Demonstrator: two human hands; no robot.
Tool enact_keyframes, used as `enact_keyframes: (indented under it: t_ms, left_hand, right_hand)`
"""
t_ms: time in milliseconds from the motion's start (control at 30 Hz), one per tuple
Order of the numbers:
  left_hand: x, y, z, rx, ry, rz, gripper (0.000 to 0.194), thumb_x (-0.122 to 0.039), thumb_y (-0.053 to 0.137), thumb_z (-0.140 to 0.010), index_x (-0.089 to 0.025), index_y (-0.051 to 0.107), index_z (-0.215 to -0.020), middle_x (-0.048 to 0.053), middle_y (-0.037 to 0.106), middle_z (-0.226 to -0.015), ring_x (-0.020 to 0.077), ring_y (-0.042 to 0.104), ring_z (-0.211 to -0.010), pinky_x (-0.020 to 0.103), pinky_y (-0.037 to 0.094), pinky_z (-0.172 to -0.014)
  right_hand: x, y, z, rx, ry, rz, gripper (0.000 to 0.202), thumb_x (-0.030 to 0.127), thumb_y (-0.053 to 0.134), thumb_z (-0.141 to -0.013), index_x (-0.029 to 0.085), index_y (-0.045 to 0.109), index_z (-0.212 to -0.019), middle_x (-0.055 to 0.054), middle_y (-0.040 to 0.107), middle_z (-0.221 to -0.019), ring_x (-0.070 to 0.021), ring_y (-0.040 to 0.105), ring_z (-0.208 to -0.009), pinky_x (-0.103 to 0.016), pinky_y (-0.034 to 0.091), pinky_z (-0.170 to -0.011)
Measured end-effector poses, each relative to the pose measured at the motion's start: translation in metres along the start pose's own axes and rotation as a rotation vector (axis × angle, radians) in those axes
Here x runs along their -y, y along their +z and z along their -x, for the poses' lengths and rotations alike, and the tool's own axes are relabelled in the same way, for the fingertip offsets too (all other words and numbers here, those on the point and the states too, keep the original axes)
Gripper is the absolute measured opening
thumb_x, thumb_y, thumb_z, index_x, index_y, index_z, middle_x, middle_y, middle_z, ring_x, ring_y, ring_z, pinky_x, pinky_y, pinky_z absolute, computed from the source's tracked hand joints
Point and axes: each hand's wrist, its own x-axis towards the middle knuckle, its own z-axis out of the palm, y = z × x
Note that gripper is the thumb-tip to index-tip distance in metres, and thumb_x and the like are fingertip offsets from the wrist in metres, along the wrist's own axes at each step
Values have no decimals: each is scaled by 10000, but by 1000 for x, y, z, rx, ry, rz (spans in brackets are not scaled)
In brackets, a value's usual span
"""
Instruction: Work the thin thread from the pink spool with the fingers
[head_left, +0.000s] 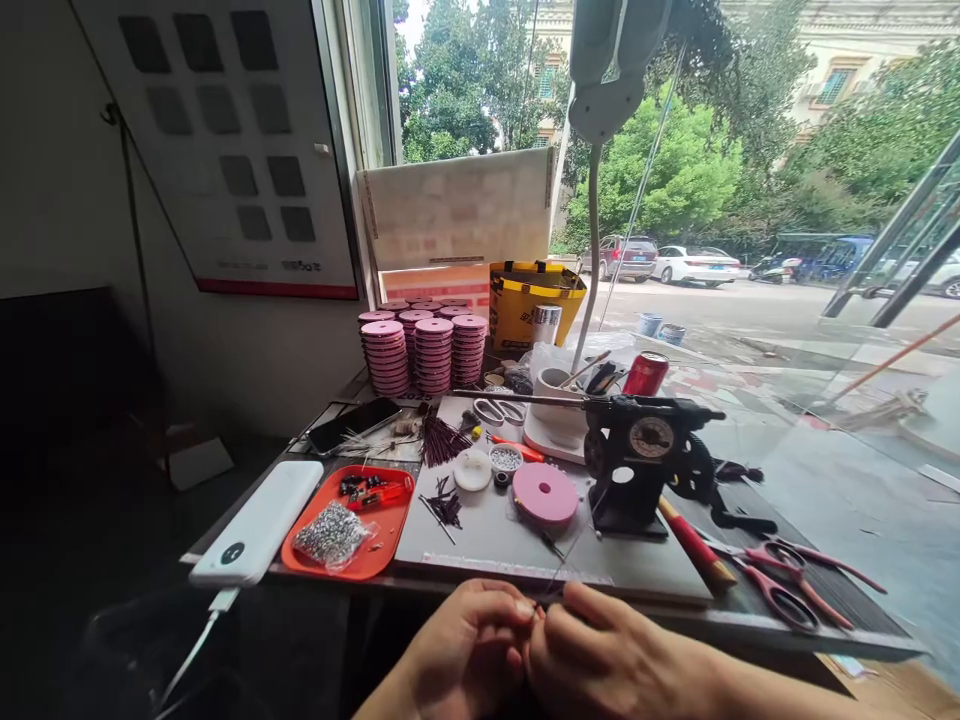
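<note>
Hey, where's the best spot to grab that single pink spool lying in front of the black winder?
Probably by its rim, from above. The pink spool lies flat on the grey mat, so its broad face points up and only the thin edge offers opposing sides. Approach from the near left side: the black winder stands close on its right, and a thin line runs nearby.

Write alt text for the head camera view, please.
Two bare hands, left hand and right hand, meet at the near table edge, pinching something tiny. Behind lie a pink spool, a black hand-crank machine, an orange tray and red scissors.
</note>
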Motion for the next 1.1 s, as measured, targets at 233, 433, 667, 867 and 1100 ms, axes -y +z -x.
enact_keyframes:
  t_ms: [233, 433, 667, 867, 1100]
  left_hand:
    - [4, -5, -1, 72, 621, -712, 128, -88, 590, -616, -141, 551, -506, 19, 553, -687, 111, 503, -598, 195, 375, -520]
    - [26, -20, -10, -318, 1646, -1261, 189, -27, 460, -763, -153, 594, -809, 58, 535, -805, 105, 500, -560, 208, 413, -536]
    - [17, -24, -12, -126, 1824, -1572, 229, 10, 481, -725, -90, 615, -882, 125, 648, -743, 185, 596, -643, 262, 476, -598]
    - [8, -8, -8, 29, 392, -425, 115, -69, 568, -624, -151, 583, -546, 22, 617, -631, 64, 460, -458, 153, 376, -408]
    - [8, 0, -6, 9, -76, 21, 129, 5, 556, -574, -110, 578, -521, 28, 608, -529, 66, 528, -425, 111, 347, -370]
  right_hand:
    - [2, -1, -13, -127, 264, -415, 304, 126, 374, -872, 155, 544, -621, 20, 516, -534, -101, 387, -498, -226, 309, -464]
    - [-33, -7, -45, 61, 1120, -1505, 107, 234, 538, -719, 146, 537, -659, 29, 494, -586, -91, 438, -555, -197, 351, -530]
    - [-49, 1, -53, 258, 1153, -1573, 68, 144, 525, -659, 146, 511, -592, 46, 457, -508, -74, 386, -474, -196, 311, -465]
    - [-13, -14, -5, -95, 432, -391, 176, 87, 408, -809, 151, 564, -760, -14, 572, -636, -117, 430, -530, -252, 327, -487]
    - [13, 15, 17, -198, 153, -49, 230, 48, 400, -847, 121, 597, -754, 14, 571, -607, -104, 408, -497, -278, 352, -509]
